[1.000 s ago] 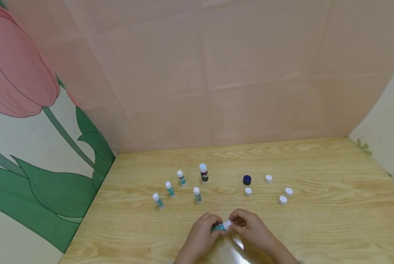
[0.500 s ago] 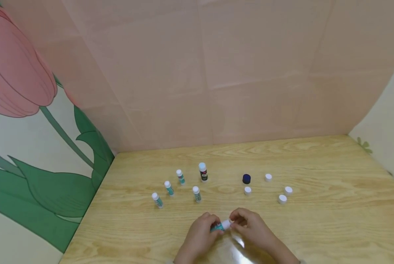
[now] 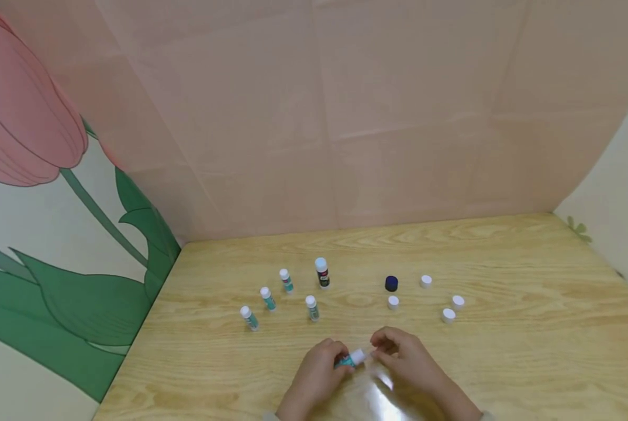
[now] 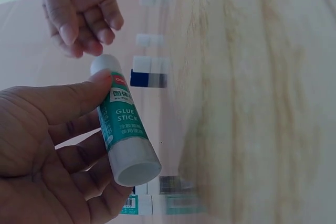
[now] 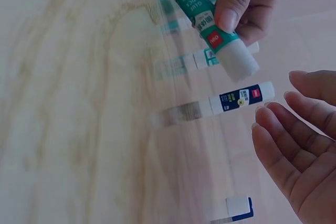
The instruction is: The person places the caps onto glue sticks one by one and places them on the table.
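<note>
My left hand (image 3: 318,369) grips a glue stick (image 4: 125,114) with a teal label, thumb on one side of the tube. The stick lies slanted over the near table, one white end pointing at my right hand (image 3: 410,359). In the right wrist view, the right hand's fingers (image 5: 275,129) are loosely bent with nothing between them, a short gap from that white end (image 5: 239,64). Farther back stand several teal-labelled glue sticks (image 3: 268,299) with white tops, and a larger dark-labelled glue stick (image 3: 322,273).
Right of the standing sticks, a dark blue cap (image 3: 391,283) and several white caps (image 3: 448,316) lie spread on the wood-grain table (image 3: 530,362). A pink sheet (image 3: 345,146) hangs behind the table's back edge. A tulip-printed panel (image 3: 82,292) borders the left side.
My right hand has drawn slightly away to the right from the glue stick's white end, its fingers loosening. The left hand keeps its grip in nearly the same place.
</note>
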`<state>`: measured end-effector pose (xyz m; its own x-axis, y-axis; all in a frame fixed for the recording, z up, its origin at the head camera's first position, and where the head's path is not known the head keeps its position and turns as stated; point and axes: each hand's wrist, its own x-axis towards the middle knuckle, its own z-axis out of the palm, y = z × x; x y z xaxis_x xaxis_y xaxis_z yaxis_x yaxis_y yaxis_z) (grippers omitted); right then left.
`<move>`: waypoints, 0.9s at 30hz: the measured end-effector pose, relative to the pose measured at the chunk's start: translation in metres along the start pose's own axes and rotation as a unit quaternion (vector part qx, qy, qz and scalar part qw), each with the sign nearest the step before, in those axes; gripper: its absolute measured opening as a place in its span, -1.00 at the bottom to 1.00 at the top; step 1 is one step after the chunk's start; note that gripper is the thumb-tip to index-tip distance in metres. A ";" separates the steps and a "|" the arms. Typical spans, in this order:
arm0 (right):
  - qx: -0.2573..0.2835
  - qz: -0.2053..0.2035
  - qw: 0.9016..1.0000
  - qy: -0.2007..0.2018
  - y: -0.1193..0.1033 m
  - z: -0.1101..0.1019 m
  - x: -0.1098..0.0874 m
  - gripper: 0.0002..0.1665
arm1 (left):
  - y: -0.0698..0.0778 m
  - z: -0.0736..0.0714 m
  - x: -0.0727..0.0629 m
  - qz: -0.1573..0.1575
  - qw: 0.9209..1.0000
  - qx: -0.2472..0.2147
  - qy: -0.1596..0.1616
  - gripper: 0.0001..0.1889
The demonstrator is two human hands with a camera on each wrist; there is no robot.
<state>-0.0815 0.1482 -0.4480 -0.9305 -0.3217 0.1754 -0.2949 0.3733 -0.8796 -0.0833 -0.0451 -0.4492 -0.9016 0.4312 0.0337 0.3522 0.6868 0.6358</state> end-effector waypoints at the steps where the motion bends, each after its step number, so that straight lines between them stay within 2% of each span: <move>1: -0.003 -0.002 1.000 0.001 0.000 -0.001 0.000 -0.82 | 0.000 0.000 0.000 0.000 1.000 0.003 -0.001 -0.84; 10: -0.015 0.003 1.000 0.014 0.003 -0.005 -0.001 -0.82 | -0.001 0.001 0.001 -0.008 1.000 0.016 -0.021 -0.84; 17: -0.020 0.007 1.000 0.023 0.003 -0.009 -0.003 -0.82 | -0.001 0.001 0.001 -0.025 0.999 0.002 -0.038 -0.84; 27: -0.031 0.003 0.999 0.033 0.004 -0.012 -0.004 -0.85 | 0.000 0.002 0.001 -0.034 0.998 0.007 -0.045 -0.85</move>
<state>-0.0817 0.1615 -0.4473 -0.9442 -0.2616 0.2001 -0.2996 0.4297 -0.8519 -0.0836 -0.0441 -0.4509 -0.8973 0.4343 -0.0792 0.2952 0.7236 0.6239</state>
